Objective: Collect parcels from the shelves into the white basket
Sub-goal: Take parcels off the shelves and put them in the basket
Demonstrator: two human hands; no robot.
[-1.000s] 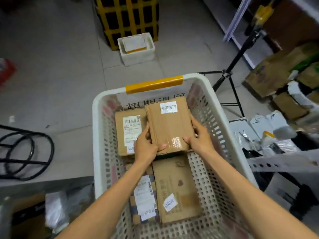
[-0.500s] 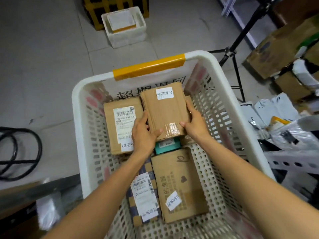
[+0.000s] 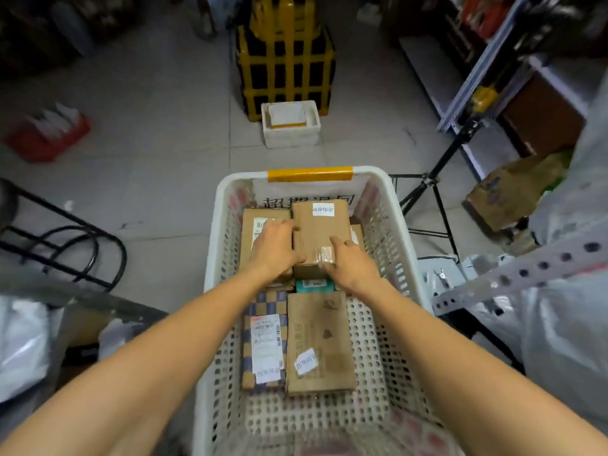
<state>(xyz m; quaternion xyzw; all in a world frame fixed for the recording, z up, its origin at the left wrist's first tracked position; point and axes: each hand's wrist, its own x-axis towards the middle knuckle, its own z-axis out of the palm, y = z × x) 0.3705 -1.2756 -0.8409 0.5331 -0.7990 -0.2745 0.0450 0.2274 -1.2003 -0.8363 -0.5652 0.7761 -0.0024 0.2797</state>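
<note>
The white basket (image 3: pixel 210 258), its far rim wrapped in yellow tape (image 3: pixel 309 174), stands on the floor below me. A brown taped parcel (image 3: pixel 320 232) lies at its far end on top of other parcels. My left hand (image 3: pixel 276 248) holds the parcel's left side, thumb at the near edge. My right hand (image 3: pixel 353 264) grips its near right corner, with the index finger lying on top. Around it lie a labelled brown parcel (image 3: pixel 251 218), a teal box (image 3: pixel 314 284), a checkered parcel (image 3: pixel 265 340) and a flat brown parcel (image 3: pixel 319 340).
Beyond the basket are a white foam box (image 3: pixel 291 123) and a yellow-and-black crate stack (image 3: pixel 286 60). A black tripod (image 3: pixel 427 192) and metal shelving (image 3: pixel 493 77) with boxes stand at right. A perforated shelf beam (image 3: pixel 526 274) juts in. A black metal frame (image 3: pixel 65 251) lies at left.
The brown parcel has settled lower onto the parcels at the basket's far end. My hands slid toward its near end, and my view lifted to take in more floor.
</note>
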